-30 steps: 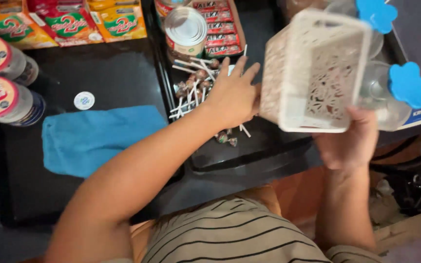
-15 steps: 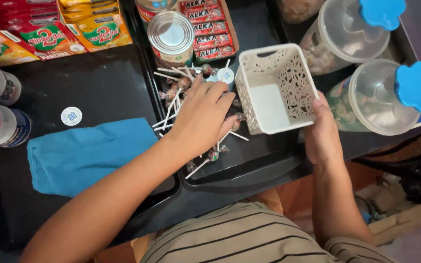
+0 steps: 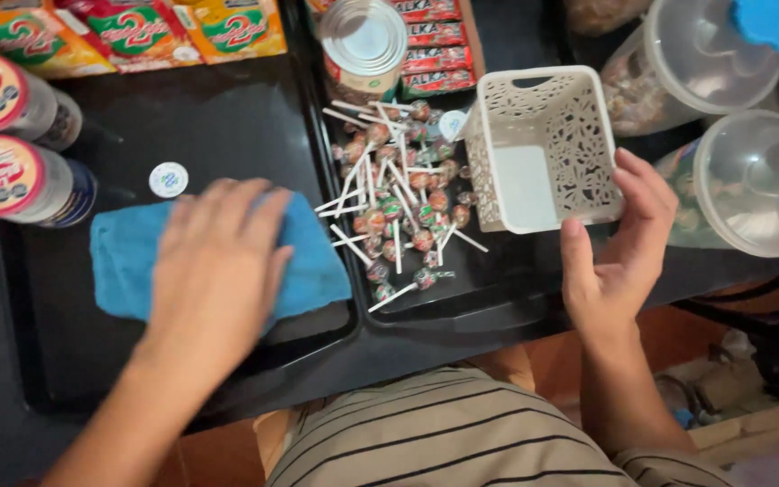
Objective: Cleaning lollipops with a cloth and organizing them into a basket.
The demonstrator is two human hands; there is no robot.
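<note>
My right hand [image 3: 610, 257] holds the near edge of an empty white lattice basket [image 3: 543, 144], which stands upright on a black tray [image 3: 462, 307]. A loose pile of lollipops [image 3: 403, 198] with white sticks lies on that tray, just left of the basket. My left hand [image 3: 214, 271] is blurred and lies flat, fingers apart, on a blue cloth [image 3: 313, 266] spread over the neighbouring black tray [image 3: 227, 117] to the left.
A tin can [image 3: 362, 41] and red snack bars [image 3: 430, 36] stand behind the lollipops. Two lidded clear tubs [image 3: 741, 180] with blue knobs sit at right. Two jars [image 3: 11, 176] lie at left, snack packets [image 3: 128, 32] behind, a small round cap [image 3: 169, 179] beside the cloth.
The basket went from tipped on its side to upright on the tray. My left hand left the lollipop pile and moved left onto the blue cloth.
</note>
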